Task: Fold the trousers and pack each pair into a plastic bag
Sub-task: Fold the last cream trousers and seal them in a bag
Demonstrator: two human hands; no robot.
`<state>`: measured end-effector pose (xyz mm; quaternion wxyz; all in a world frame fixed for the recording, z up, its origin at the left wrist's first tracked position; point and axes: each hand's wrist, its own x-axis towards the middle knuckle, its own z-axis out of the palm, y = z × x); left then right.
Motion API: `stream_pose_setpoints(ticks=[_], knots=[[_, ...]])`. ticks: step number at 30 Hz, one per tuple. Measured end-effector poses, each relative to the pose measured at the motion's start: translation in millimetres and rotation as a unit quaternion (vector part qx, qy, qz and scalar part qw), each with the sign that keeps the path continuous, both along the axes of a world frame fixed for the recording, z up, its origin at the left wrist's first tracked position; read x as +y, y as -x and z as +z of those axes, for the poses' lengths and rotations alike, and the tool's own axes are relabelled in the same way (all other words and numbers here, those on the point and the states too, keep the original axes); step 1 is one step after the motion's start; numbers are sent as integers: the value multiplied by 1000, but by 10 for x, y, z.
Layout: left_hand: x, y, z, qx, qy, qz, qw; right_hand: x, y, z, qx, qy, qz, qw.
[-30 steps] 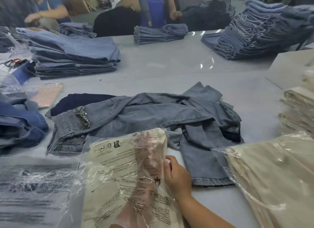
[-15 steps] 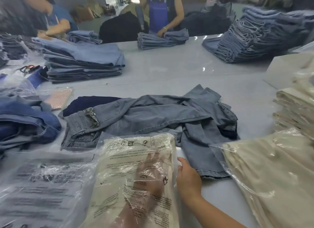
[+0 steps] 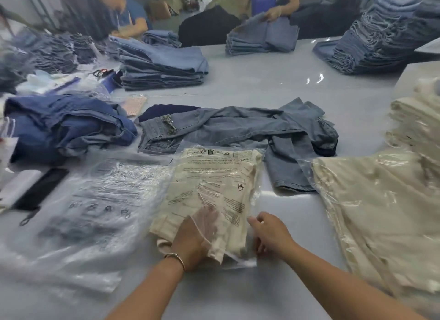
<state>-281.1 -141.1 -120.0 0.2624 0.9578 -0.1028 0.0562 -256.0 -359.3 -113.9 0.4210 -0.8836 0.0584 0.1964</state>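
Reaching hands [image 3: 228,234] inside bag [image 3: 214,176]

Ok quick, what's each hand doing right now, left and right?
Left hand: fingers straight, slid inside the plastic bag, pressing the cream trousers.
Right hand: fingers curled, gripping the bag's right edge.

- We see a clear, glossy plastic bag [image 3: 221,176], crinkled and printed in black, over matt cream cloth trousers [image 3: 190,222].
- We note the loose jeans [image 3: 238,126] are soft, matt grey-blue denim.
- We find the table [image 3: 285,81] smooth and shiny, catching highlights.
- We see a thin metal bangle [image 3: 176,256] at the wrist.
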Motion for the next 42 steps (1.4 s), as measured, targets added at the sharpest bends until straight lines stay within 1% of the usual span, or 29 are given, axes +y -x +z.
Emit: stream_pose_setpoints(ticks=[1,3,5,6,7,9,10,11,12,13,14,15,17,19,21,22,24,26,29,32,34,35,36,38,39,40,42], knots=[[-17,135,-1,82,-11,-29,996,21,123,3,10,-15,4,1000],[160,353,-35,53,-61,-69,994,53,339,3,49,-62,3,997],[326,517,-13,30,-109,-89,990,54,507,30,92,-139,-25,986],[312,600,3,29,-137,-114,984,46,563,55,105,-174,-39,978],[327,654,-28,7,-174,-131,976,35,614,82,114,-201,-49,972],[354,639,-23,-62,-263,-133,954,22,703,116,120,-240,-68,961],[332,599,22,-82,-283,-112,949,17,750,120,116,-251,-76,958],[265,537,62,-84,-289,-84,950,13,794,122,110,-255,-83,957],[173,478,97,-80,-289,-60,952,16,834,126,102,-253,-90,958],[52,417,147,-49,-283,-39,957,19,868,133,96,-245,-98,960],[-85,372,175,-8,-293,-14,956,27,889,142,91,-235,-106,962],[-223,354,196,15,-305,-3,952,37,899,151,88,-223,-117,964],[-411,358,127,56,-315,-4,947,43,893,169,86,-203,-146,964],[-460,351,-5,107,-298,-20,948,24,890,197,81,-189,-153,967],[-413,326,-28,101,-261,-26,960,-11,906,212,76,-183,-143,970],[-349,340,-37,91,-252,-47,962,-32,916,208,72,-182,-141,970],[-162,418,-53,49,-258,-126,957,-59,956,177,58,-181,-149,970],[95,514,-57,31,-246,-164,955,-68,992,143,43,-182,-159,969],[309,486,-15,-30,-308,-131,942,-47,1039,85,28,-188,-168,967],[342,304,14,14,-283,-90,955,3,1066,77,10,-178,-164,970],[327,155,-14,61,-310,-56,947,13,1069,79,-2,-172,-167,971],[334,90,-20,87,-335,-25,938,19,1072,80,-6,-172,-168,971],[353,56,-25,99,-335,8,937,24,1074,83,-9,-172,-170,970],[382,29,-14,98,-291,46,951,33,1073,89,-9,-173,-175,969],[396,54,12,90,-279,31,956,35,1076,93,-7,-174,-177,969],[416,115,24,60,-265,7,962,37,1081,97,-1,-177,-178,968],[429,318,-28,-41,-243,-66,967,17,1091,121,18,-196,-178,964]])
